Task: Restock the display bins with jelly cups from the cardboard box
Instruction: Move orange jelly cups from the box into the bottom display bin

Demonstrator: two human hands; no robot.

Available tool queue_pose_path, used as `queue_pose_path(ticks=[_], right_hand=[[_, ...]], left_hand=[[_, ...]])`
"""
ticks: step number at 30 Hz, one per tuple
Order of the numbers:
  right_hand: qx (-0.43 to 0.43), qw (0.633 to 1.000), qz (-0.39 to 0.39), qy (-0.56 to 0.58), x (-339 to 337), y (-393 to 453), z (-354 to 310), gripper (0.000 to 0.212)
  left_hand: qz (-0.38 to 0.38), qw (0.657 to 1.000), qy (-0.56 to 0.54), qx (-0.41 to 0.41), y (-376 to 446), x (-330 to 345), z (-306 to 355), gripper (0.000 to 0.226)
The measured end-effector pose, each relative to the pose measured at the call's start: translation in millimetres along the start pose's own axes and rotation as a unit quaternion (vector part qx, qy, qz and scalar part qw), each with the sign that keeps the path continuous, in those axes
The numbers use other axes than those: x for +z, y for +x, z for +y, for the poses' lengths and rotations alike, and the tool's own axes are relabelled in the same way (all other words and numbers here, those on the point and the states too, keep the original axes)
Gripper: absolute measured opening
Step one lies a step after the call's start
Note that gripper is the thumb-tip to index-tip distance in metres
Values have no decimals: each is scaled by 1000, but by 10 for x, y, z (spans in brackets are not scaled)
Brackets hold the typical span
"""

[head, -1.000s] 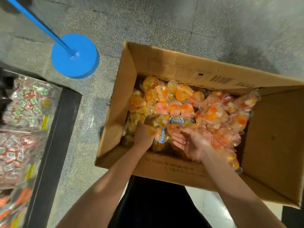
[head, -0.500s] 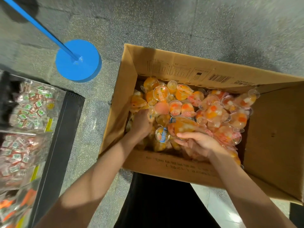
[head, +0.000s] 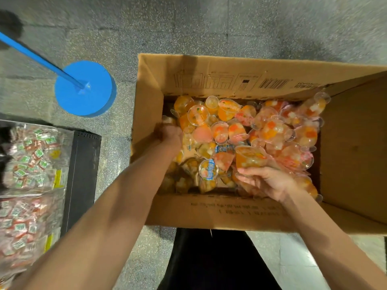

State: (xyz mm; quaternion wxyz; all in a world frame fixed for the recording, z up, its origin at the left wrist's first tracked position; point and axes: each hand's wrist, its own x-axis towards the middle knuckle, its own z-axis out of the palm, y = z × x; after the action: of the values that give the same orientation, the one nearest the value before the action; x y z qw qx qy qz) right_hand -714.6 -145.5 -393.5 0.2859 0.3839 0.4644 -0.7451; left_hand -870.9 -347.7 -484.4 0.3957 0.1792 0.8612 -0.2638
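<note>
Jelly cups point(head: 247, 130) fill the cardboard box point(head: 230, 80); right hand point(head: 270, 181) cradles an orange one at the near edge, fingers curled under it; left hand point(head: 170, 136) sits at the left wall, looks clenched, holding what I can't tell; display bins point(head: 31, 164) lie far left, so left arm's closer.

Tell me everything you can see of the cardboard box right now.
The cardboard box is plain brown corrugated board, open at the top, standing on the speckled floor. Its flaps are folded outward; the far one carries a barcode and printed symbols, the near one lines of small print. Inside lies a loose heap of jelly cups, clear with orange and pink filling. The left hand reaches in by the left wall; the right hand holds cups near the front wall.
</note>
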Motion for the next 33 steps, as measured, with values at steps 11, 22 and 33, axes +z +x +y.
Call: queue_pose_path(ticks=[11,22,33], right_hand=[[-96,992,78,13,18,-526,-49,68],[-267,944,191,38,-1055,-1879,58,78],[-350,849,389,72,-2898,-3836,1023,68]], left_hand=[[30,894,-446,14,-746,-382,150,32],[-93,483,-868,71,-2143,-964,1652,37],[-195,380,-848,315,-4033,-1324,4142,25]])
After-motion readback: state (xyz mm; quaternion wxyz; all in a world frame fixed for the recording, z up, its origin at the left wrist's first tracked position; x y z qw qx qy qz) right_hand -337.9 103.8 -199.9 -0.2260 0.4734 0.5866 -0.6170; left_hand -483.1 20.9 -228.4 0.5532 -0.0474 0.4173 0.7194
